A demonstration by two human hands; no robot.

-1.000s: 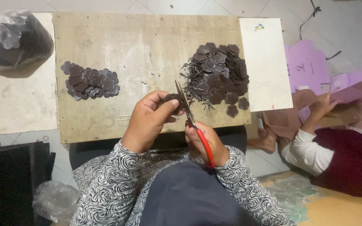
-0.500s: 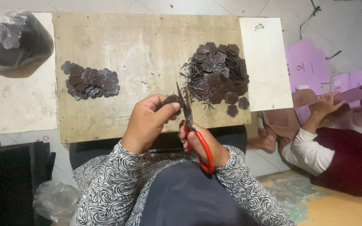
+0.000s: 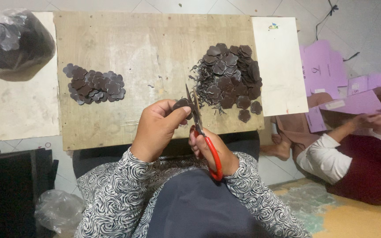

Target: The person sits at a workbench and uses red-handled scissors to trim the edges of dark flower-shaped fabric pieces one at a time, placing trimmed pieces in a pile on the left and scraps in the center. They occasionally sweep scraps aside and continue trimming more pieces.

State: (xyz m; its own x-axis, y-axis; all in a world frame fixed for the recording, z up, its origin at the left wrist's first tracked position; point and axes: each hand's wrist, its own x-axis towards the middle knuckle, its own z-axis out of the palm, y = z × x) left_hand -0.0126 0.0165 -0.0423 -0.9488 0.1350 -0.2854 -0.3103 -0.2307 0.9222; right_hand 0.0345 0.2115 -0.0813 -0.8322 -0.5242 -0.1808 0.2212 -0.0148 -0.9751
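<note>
My left hand pinches a dark brown flower-shaped piece over the near edge of a wooden board. My right hand grips red-handled scissors, their blades slightly apart against that piece. A large heap of the same dark pieces with thin trimmings lies on the board just beyond the scissors. A smaller, flatter pile of pieces lies on the board's left part.
A plastic bag of dark pieces sits far left on a pale panel. A white panel adjoins the board's right side. Another person sits at right holding purple card sheets. A crumpled bag lies lower left.
The scissors have tilted slightly and their blades have shifted on the piece; my left hand has turned the piece a little. The person at right has moved their hands rightward.
</note>
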